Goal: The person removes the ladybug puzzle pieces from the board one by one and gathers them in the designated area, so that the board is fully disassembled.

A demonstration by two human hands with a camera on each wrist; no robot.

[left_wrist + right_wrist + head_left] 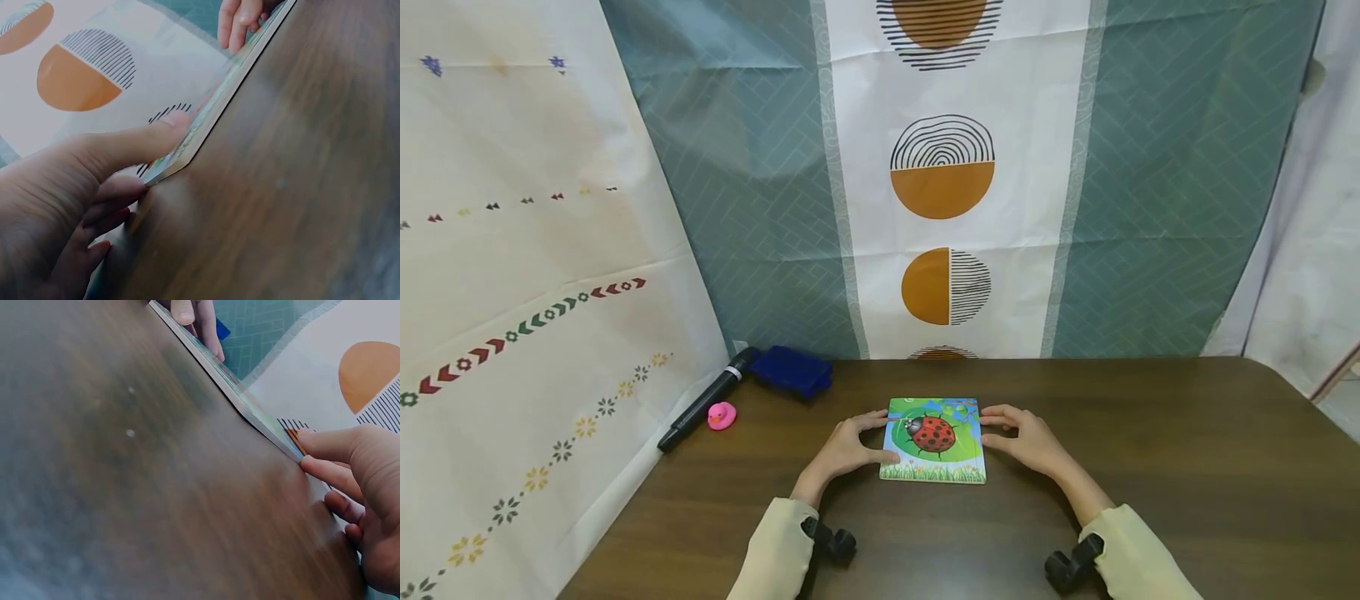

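Note:
A square ladybug picture board [932, 442], thin, with a red spotted ladybug on a green leaf, lies flat on the brown table. My left hand [846, 450] holds its left edge, the thumb over the top face and the fingers along the side. At the opposite edge, my right hand [1030, 437] pinches the board between thumb and forefinger. The left wrist view shows the left thumb [147, 144] on the pale-edged board [209, 125]. In the right wrist view, the right forefinger [328, 475] meets the board's rim. What lies under the board is hidden.
At the back left of the wooden table [1150, 442] lie a black marker-like stick [707, 404], a pink toy duck [722, 416] and a dark blue object [790, 371]. A patterned curtain [760, 183] hangs behind the table. White cloth [512, 292] borders the left side.

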